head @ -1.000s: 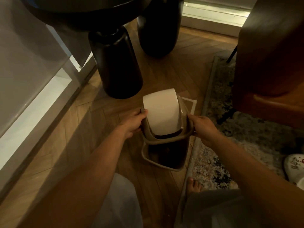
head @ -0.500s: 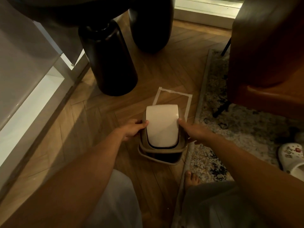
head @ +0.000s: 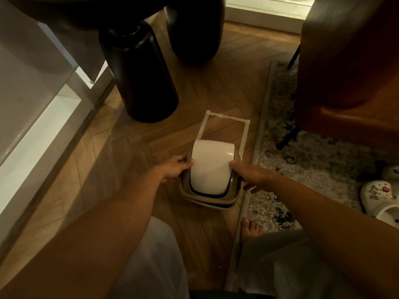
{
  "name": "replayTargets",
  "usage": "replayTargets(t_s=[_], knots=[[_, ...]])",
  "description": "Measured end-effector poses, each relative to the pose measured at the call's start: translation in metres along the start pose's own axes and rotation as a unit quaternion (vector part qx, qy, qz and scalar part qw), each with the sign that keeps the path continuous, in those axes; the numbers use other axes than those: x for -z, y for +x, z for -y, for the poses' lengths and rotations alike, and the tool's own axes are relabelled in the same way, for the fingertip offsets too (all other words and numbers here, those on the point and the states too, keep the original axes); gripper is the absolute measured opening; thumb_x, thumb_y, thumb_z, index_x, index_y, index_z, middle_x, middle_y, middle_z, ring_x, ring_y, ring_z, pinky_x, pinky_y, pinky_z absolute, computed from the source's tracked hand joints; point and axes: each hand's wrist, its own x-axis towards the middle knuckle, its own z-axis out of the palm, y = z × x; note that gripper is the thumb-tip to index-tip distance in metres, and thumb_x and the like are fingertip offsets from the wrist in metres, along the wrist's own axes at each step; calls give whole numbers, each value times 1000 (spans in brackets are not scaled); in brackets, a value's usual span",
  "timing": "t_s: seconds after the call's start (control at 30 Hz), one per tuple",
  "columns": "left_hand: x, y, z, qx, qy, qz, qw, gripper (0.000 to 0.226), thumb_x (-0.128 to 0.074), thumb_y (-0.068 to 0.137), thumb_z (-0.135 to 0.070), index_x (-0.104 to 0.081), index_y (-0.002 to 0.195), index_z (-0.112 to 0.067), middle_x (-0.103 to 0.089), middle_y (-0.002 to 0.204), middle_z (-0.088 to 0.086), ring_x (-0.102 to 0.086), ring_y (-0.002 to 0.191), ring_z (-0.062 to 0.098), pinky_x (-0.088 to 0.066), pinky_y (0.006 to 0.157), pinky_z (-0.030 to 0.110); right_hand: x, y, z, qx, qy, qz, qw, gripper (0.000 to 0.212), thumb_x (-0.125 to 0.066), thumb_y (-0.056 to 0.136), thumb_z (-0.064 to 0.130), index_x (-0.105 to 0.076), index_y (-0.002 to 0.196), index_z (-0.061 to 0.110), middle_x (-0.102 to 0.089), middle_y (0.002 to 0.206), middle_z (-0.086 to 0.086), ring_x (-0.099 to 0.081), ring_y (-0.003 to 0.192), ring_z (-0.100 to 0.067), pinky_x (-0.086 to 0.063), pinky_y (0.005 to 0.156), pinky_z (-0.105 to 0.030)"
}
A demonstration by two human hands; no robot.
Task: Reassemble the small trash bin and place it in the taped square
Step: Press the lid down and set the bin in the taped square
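The small trash bin (head: 207,198) stands on the wooden floor, a taupe body with a taupe lid frame and a white swing flap (head: 210,166) on top. The lid frame sits down on the body's rim. My left hand (head: 176,168) grips the lid's left side, thumb at the flap's edge. My right hand (head: 251,175) holds the lid's right side. The taped square (head: 225,116), marked in white tape, lies on the floor just beyond the bin; the bin covers its near edge.
Two thick black table legs (head: 140,78) stand beyond the square. A patterned rug (head: 302,160) runs along the right, with a brown leather chair (head: 349,61) on it and white clogs (head: 382,197) at far right. A white cabinet (head: 32,104) lines the left. My bare toes (head: 250,228) are near the bin.
The lid was held tilted above the open body; it has come down and now sits on the body's rim. Both hands stay on its sides.
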Motion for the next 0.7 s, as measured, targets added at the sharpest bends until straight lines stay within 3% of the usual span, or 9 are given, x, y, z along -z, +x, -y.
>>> replayTargets(t_s=[0.13,0.33,0.47,0.7], knots=[[1,0,1,1,5,3,1000,67,-63,92,-45,-37,150,-26,-50,144,0,-53,118,21,-49,85,37,2,0,-1,7,-9,17,1000,98,-39,87,82,-28,159,16,-46,153,-19,-61,119,-38,-50,98,-49],[2,2,6,5,12,9,1000,70,-66,90,-44,-36,151,-27,-51,144,-2,-56,114,19,-51,78,36,1,1,-5,5,-40,36,999,96,-36,89,81,-29,158,14,-48,151,-21,-64,110,-34,-50,88,-43],[4,6,13,19,-15,17,1000,72,-71,86,-44,-39,149,-31,-54,138,-5,-57,117,20,-52,91,50,-2,3,-6,7,-55,29,998,95,-33,90,79,-30,158,13,-46,153,-20,-64,118,-36,-51,89,-43],[2,6,14,18,-21,12,1000,78,-73,82,-45,-36,150,-31,-48,147,-1,-54,123,23,-51,89,46,-2,4,-10,33,-77,19,996,96,-29,89,81,-38,154,10,-55,144,-18,-68,108,-31,-55,83,-40]])
